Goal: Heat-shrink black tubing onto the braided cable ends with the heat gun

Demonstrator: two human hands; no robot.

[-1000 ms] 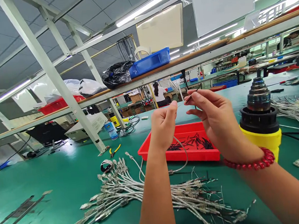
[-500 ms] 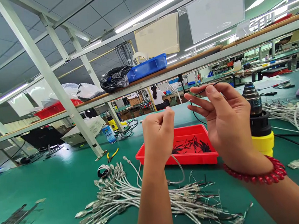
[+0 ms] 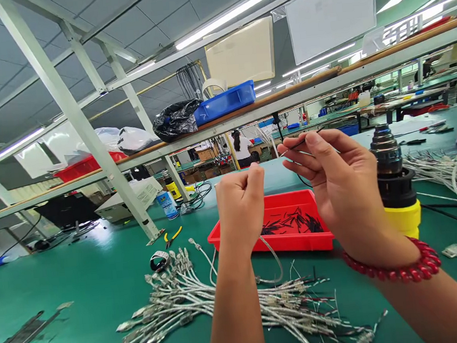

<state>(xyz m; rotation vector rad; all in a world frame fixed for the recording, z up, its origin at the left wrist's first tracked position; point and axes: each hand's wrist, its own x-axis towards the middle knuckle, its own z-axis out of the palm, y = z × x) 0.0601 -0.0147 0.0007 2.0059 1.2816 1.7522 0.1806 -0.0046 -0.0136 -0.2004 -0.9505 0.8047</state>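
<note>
My left hand [image 3: 239, 208] is closed in a fist in front of the red tray [image 3: 299, 244]. A thin grey-white cable [image 3: 278, 263] loops out from under it; its grip on the cable is mostly hidden behind the fingers. To the right, my right hand [image 3: 343, 183] pinches a thin black tube [image 3: 300, 145] between thumb and forefinger, other fingers loosely curled. A fine light wire tip shows at its left end, pointing toward my left fist. Short black tube pieces [image 3: 297, 221] lie in the tray. Below my hands spreads a pile of white cables [image 3: 195, 297] with clear plugs and bare wire ends.
A yellow-and-black heat gun [image 3: 400, 212] stands nozzle-up beside my right wrist. More white cables [image 3: 453, 178] lie at the right. Yellow-handled cutters [image 3: 173, 236], a wristwatch [image 3: 159, 261] and a blue can [image 3: 167, 205] are at the left. A shelf [image 3: 301, 90] crosses above the bench.
My right hand has shifted slightly left, bringing the black tube and wire tip closer to my left fist. My left hand has barely moved.
</note>
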